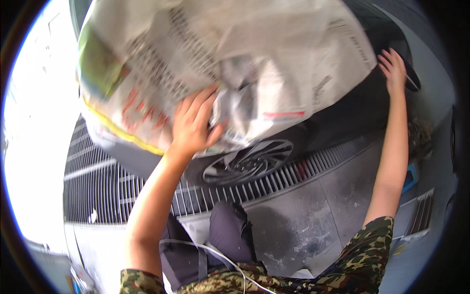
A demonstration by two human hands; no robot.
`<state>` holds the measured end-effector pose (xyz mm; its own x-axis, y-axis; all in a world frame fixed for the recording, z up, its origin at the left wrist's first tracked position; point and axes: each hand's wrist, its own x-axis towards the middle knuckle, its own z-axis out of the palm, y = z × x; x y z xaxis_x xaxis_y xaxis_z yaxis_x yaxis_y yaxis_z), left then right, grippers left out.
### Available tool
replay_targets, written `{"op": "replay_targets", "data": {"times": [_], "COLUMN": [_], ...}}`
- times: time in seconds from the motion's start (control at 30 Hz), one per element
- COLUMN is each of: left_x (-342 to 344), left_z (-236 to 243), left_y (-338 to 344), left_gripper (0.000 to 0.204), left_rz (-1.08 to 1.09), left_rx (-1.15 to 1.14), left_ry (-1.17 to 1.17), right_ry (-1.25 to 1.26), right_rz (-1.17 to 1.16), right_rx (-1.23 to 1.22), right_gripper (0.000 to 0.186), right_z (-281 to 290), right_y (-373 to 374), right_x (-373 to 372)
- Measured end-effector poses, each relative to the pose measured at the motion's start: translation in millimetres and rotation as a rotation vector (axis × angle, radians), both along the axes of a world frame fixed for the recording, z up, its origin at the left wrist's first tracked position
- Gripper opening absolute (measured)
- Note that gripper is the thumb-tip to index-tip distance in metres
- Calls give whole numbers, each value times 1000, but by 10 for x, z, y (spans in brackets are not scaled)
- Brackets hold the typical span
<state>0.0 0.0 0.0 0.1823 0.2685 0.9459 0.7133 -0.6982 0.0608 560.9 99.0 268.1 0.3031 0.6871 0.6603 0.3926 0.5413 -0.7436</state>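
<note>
A: What's pictured?

B: A dark car (340, 120), draped in a paper sheet (298, 54). An open left hand (193, 122) lies on its creases; the right hand (393, 69), fingers spread, is at the car beyond the sheet's edge, contact unclear.

A: Best handling?

B: Likely flat, light pressure, easing creases outward; thin paper could tear.

A: Surroundings?

B: A grate (93, 188) runs below, past a wheel (248, 162); a white cord (186, 242) crosses the trousers (230, 228), a possible snag.
</note>
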Motion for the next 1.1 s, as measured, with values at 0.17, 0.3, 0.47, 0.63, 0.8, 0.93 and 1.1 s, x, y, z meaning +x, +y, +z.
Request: {"op": "replay_targets", "data": {"times": [0.17, 0.3, 0.47, 0.63, 0.8, 0.93, 1.1], "left_x": [-112, -154, -220, -295, -363, -350, -313], "left_z": [-152, -122, -143, -130, -49, -80, -116], "left_y": [-142, -150, -169, -153, -217, -190, -133], "left_gripper": [51, 43, 38, 39, 36, 33, 32], "left_rz": [-127, -218, -309, -418, -418, -469, -605], "left_rx": [8, 17, -114, -365, -453, -514, -560], "left_ry": [-127, -181, -234, -319, -369, -419, -499], "right_ry": [-37, -389, -756, -630, -142, 182, 280], "right_rz": [-303, 173, 441, 561, 658, 720, 630], "right_rx": [-94, -166, -55, -86, -334, -377, -315], "right_gripper": [23, 15, 20, 29, 23, 23, 26], "right_z": [-1481, -3062, -3738, -4077, -4266, -4374, -4421], "right_y": [-378, -1157, -1846, -1820, -1720, -1758, -1765], "right_x": [168, -1081, -2867, -3922, -4306, -4442, -4543]}}
